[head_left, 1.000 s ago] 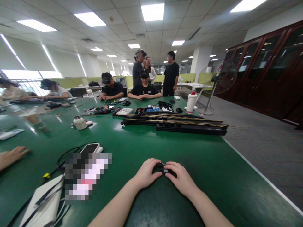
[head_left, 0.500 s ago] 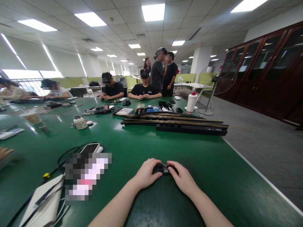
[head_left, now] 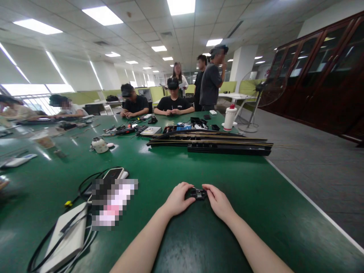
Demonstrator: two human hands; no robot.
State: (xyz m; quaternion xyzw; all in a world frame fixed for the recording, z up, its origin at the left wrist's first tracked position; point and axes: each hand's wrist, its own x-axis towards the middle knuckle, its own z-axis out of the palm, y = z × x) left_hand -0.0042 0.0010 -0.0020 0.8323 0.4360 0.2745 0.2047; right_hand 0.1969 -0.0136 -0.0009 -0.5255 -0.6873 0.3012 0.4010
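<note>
A small black part [head_left: 199, 194] with some metal-looking detail sits between my two hands, low over the green table [head_left: 176, 242]. Its exact kind is too small to make out. My left hand [head_left: 179, 198] grips its left end, thumb in front and fingers behind. At the right end, my right hand [head_left: 218, 201] has its thumb and fingers pressed together against the part's edge. The fingertips hide both ends of the part.
Left of my arms lie a blurred-out phone [head_left: 115, 203], a power bank [head_left: 113, 174], cables and a white box [head_left: 66, 231]. Long black rails [head_left: 230, 151] with thin brass rods stretch across the table ahead. A white bottle [head_left: 229, 118] stands behind them. People [head_left: 174, 102] sit opposite.
My right thumb has shifted from the part's middle to its right edge, uncovering more of it. The view has tilted slightly. Standing people in the background have moved.
</note>
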